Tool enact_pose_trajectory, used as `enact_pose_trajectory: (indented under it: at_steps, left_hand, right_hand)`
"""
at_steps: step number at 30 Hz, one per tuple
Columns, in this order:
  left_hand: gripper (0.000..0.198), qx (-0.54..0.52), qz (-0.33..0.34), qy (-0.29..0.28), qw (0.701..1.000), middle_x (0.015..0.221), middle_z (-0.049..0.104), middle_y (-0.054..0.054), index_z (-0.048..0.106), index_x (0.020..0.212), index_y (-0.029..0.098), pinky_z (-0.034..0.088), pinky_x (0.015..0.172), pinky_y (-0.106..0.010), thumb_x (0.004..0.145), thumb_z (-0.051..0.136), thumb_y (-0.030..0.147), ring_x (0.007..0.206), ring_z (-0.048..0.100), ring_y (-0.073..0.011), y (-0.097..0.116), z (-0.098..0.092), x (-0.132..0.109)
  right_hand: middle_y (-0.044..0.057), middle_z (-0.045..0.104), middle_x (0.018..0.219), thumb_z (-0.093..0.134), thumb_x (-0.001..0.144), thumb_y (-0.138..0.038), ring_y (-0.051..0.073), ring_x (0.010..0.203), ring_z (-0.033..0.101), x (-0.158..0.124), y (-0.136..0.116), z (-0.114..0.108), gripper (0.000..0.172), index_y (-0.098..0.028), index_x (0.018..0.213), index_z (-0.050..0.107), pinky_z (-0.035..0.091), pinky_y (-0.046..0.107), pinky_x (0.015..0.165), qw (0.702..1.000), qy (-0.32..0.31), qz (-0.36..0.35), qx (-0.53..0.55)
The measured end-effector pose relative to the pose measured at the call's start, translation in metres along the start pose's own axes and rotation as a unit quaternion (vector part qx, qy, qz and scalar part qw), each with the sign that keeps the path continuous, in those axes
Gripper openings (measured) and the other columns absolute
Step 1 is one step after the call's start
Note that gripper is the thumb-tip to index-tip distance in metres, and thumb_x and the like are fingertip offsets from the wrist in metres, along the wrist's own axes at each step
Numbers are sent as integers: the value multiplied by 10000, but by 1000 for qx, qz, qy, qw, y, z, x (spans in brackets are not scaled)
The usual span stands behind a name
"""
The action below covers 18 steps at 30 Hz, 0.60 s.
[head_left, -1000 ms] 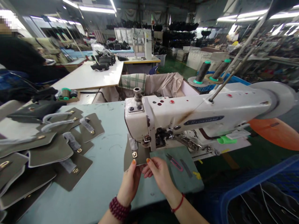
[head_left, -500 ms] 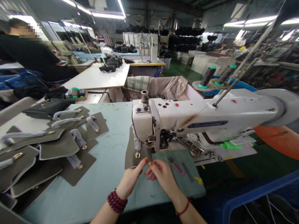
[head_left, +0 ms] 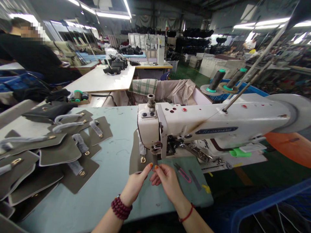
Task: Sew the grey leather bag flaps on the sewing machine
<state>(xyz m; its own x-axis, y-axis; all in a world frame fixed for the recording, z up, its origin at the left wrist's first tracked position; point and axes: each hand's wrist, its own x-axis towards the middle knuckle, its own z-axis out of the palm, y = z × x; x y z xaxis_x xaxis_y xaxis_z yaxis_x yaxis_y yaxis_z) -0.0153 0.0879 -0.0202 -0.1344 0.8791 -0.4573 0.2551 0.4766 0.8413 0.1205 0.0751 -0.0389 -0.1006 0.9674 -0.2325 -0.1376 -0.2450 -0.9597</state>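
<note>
A grey-brown bag panel (head_left: pixel 135 161) lies flat under the head of a white sewing machine (head_left: pixel 209 119). On it are a gold-coloured buckle (head_left: pixel 143 159) and a strap in whitish wrapping (head_left: pixel 142 147), whose upper part the machine hides. My left hand (head_left: pixel 138 183) is closed on the panel's near edge, thumb on top. Close beside it, my right hand (head_left: pixel 167 180) pinches the panel's near right corner between thumb and forefinger, its other fingers curled. The two thumb tips almost meet, just in front of the needle area.
Several similar panels with wrapped straps (head_left: pixel 55 155) are piled at left. Pink thread snips (head_left: pixel 182 173) and a grey strip (head_left: pixel 195 180) lie right of my hands. A blue crate (head_left: pixel 234 213) stands at lower right, thread cones (head_left: pixel 217 81) behind the machine. A person (head_left: pixel 31 55) sits far left.
Both hands stay almost in place at the panel's near edge, the right fingers curling slightly more. The whole view has shifted a little.
</note>
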Motion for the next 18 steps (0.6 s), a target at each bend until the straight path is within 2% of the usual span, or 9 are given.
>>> enact_pose_trajectory:
  at_steps: [5,10,18]
  left_hand:
    - [676,18,-29,-28,999,557,608,-53,721,621,74,416,637,-313,583,599,738,645,522,-214,4,-2,10]
    - [650,-2,-26,-53,998,644,628,-55,729,701,85,393,689,-305,626,590,715,711,506,-210,10,-2,19]
    - [554,-6,-8,-35,999,513,404,25,524,506,169,294,556,-282,634,579,705,566,339,-142,5,1,36]
  right_hand:
    - [46,672,592,511,871,-498,111,453,610,10,0,2,404,-114,793,609,430,168,442,1000,9,-2,7]
    - [46,668,579,514,856,-508,115,440,605,19,0,3,411,-113,792,610,432,173,434,1000,22,8,17]
    - [55,680,585,500,844,-464,111,438,602,16,3,3,360,-119,811,597,421,169,431,998,34,35,27]
